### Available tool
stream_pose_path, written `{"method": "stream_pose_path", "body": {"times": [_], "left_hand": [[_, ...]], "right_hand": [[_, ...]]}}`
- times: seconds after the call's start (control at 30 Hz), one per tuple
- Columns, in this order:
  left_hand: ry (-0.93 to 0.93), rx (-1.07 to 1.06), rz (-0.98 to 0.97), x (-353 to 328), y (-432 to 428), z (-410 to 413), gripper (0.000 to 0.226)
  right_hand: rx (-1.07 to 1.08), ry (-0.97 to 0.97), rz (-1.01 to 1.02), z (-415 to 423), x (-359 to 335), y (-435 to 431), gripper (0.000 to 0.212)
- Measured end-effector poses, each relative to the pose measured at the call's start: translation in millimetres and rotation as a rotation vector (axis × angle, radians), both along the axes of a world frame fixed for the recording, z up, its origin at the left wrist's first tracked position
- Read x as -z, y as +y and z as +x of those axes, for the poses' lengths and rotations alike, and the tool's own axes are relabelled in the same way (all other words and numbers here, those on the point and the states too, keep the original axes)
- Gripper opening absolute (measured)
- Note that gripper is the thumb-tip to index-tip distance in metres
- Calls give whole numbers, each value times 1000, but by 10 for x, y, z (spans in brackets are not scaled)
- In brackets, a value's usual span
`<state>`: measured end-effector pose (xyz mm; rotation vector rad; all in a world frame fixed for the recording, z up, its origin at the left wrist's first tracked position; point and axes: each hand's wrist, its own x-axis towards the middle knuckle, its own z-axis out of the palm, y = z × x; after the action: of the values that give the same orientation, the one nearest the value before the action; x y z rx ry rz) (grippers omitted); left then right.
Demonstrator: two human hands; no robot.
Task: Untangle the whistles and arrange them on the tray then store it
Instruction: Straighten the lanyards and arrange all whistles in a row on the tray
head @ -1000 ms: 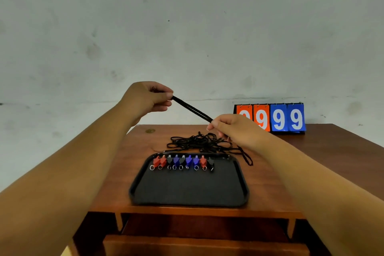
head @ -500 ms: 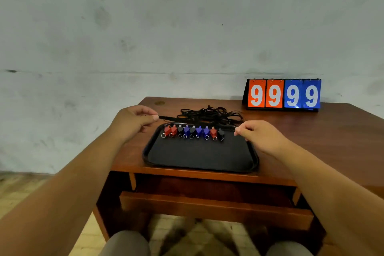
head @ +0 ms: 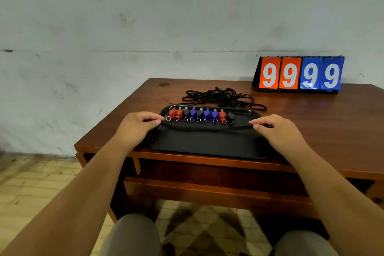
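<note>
A black tray point(head: 207, 145) lies near the front edge of a wooden table point(head: 332, 122). Along its far side stands a row of several whistles point(head: 199, 114) in red, black and blue, each with a small metal ring. A black lanyard point(head: 207, 127) stretches across the tray just in front of that row, sagging slightly. My left hand point(head: 137, 129) pinches its left end at the tray's left rim. My right hand point(head: 278, 132) pinches its right end at the tray's right rim. A tangle of black lanyards point(head: 220, 96) lies on the table behind the tray.
A flip scoreboard point(head: 299, 74) reading 9999 stands at the back right of the table against the wall. Under the tabletop a wooden shelf point(head: 207, 187) runs below the front edge. My knees show at the bottom, over a tiled floor.
Both hands have come down from mid-air with the taut lanyard and now hold it low across the tray, in front of the whistle row. The view has tilted downward.
</note>
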<state>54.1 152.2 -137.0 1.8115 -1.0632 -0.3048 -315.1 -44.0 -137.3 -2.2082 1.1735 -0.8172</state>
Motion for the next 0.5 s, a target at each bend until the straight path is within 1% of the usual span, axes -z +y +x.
{"method": "stream_pose_path", "body": {"times": [0.07,0.13,0.27,0.4,0.5], "left_hand": [[-44,-2,28,14,-10,2,16],[-55,-20,1,38,-22,14,16],[-21,-70,-25,44,-22,-3,15],[35,-114,-35,35,-10,-32,15],[27,-131,-20,28,5,-37,15]], "right_hand": [[10,-1,14,-12,17,-18,18],[16,-7,29,-12,31,-33,17],[38,2,6,-13,56,-55,18],[46,-46,3,-22,67,-51,16],[72,-89,13,-20,67,-35,14]]}}
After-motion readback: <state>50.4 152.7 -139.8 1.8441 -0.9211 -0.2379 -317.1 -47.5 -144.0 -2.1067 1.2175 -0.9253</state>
